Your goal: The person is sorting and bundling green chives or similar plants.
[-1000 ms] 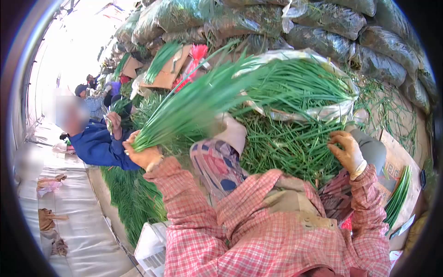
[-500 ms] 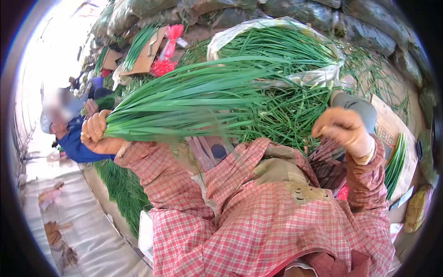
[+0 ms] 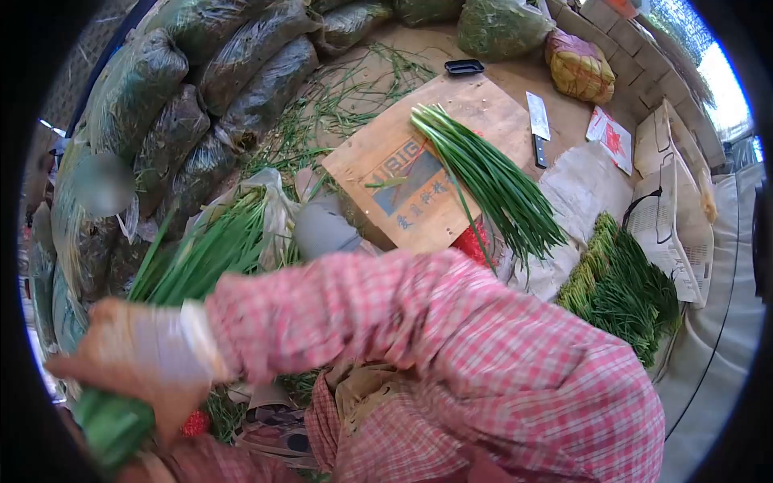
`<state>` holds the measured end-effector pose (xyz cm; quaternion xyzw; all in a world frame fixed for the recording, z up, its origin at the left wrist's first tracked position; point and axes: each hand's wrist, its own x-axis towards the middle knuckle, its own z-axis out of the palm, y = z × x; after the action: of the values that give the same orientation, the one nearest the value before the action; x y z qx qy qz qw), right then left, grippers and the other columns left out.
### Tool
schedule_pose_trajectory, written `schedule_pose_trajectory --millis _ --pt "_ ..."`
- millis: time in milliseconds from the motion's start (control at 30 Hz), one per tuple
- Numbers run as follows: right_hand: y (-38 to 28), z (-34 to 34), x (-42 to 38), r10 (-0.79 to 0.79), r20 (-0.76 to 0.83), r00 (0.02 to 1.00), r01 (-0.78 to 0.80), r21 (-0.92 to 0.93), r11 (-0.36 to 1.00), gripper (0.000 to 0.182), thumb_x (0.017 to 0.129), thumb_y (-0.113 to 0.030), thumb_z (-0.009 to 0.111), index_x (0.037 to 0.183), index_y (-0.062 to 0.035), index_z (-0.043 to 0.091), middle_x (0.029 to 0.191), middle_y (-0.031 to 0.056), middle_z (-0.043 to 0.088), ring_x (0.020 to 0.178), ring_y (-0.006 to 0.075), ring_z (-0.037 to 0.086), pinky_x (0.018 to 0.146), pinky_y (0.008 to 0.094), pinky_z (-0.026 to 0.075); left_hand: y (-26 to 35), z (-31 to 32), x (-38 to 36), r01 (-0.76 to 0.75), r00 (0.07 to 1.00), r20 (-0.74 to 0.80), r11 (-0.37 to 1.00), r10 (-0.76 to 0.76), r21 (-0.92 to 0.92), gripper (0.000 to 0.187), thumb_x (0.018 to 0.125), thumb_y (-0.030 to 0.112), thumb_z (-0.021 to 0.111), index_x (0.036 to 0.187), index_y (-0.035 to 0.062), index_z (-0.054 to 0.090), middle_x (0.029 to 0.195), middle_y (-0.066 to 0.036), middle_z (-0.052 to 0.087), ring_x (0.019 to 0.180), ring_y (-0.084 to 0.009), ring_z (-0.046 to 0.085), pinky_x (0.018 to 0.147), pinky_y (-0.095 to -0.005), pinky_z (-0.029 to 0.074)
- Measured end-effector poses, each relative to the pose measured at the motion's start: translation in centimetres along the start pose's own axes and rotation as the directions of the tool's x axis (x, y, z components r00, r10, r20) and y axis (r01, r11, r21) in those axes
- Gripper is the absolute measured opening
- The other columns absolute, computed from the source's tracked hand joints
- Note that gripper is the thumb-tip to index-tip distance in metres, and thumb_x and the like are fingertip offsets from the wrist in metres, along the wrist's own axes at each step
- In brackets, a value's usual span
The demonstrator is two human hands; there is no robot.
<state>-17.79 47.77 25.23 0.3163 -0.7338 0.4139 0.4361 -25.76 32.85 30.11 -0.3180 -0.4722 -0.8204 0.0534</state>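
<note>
My right arm, in a pink checked sleeve, reaches across to the left. Blurred by motion, my gloved right hand (image 3: 133, 350) is over a bunch of green chives (image 3: 117, 427), its fingers apart. My left hand (image 3: 145, 468) is at the bottom edge, mostly hidden, closed at the near end of that bunch. More long chives (image 3: 217, 245) lie in a clear plastic bag (image 3: 278, 213) behind my right hand. A trimmed bunch of chives (image 3: 491, 181) rests on a printed wooden board (image 3: 354, 165), pale stem ends toward the back.
A cleaver (image 3: 538, 125) lies right of the board, and a black tray (image 3: 464, 68) sits at its back corner. Filled plastic sacks (image 3: 133, 97) are stacked at the back left. Right are a white crate (image 3: 672, 217) and a chive pile (image 3: 620, 290). Cut leaves litter the floor.
The view has swung to the right, bringing the board, cleaver and crate into sight. My right hand has crossed to the bunch, which is now lower left with my left hand.
</note>
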Motion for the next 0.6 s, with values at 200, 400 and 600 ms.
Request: schedule_pose_trajectory --millis 200,400,600 --pt "-1.6 -14.7 -2.3 0.626 0.127 0.770 -0.580 -0.272 0.768 0.058 0.049 -0.028 0.071 0.097 -0.0022 0.054 0.078 0.0171 0.061 0.074 0.0287 0.061 0.065 0.0349 0.049 -6.1 14.3 0.4 0.312 0.939 0.209 0.934 -0.274 -0.175 0.048 0.084 0.036 0.045 0.112 -0.0030 0.044 0.092 -0.009 0.056 0.082 -0.0214 0.053 0.083 -0.0337 0.042" --pt "-7.1 -27.8 -15.5 0.978 -0.178 0.107 -0.981 0.141 0.133 0.050 0.064 -0.008 0.065 0.110 -0.0022 0.047 0.070 0.0024 0.053 0.053 0.0091 0.050 0.047 0.0231 0.042 -26.8 21.4 -12.0 0.584 0.722 0.423 0.810 -0.548 0.055 0.030 0.077 0.015 0.060 0.105 0.0070 0.053 0.094 -0.004 0.054 0.087 -0.0160 0.052 0.080 -0.0312 0.042" --pt "-3.1 -27.4 -30.2 0.773 -0.590 0.235 -0.901 -0.431 -0.055 0.067 0.065 -0.014 0.060 0.125 -0.0048 0.031 0.087 0.0218 0.058 0.081 0.0335 0.058 0.071 0.0373 0.046 -36.8 23.6 -24.0 -0.336 0.481 0.701 0.628 -0.526 0.702 0.052 0.059 0.019 0.073 0.105 0.0081 0.051 0.100 -0.011 0.052 0.097 -0.0281 0.047 0.083 -0.0375 0.039"
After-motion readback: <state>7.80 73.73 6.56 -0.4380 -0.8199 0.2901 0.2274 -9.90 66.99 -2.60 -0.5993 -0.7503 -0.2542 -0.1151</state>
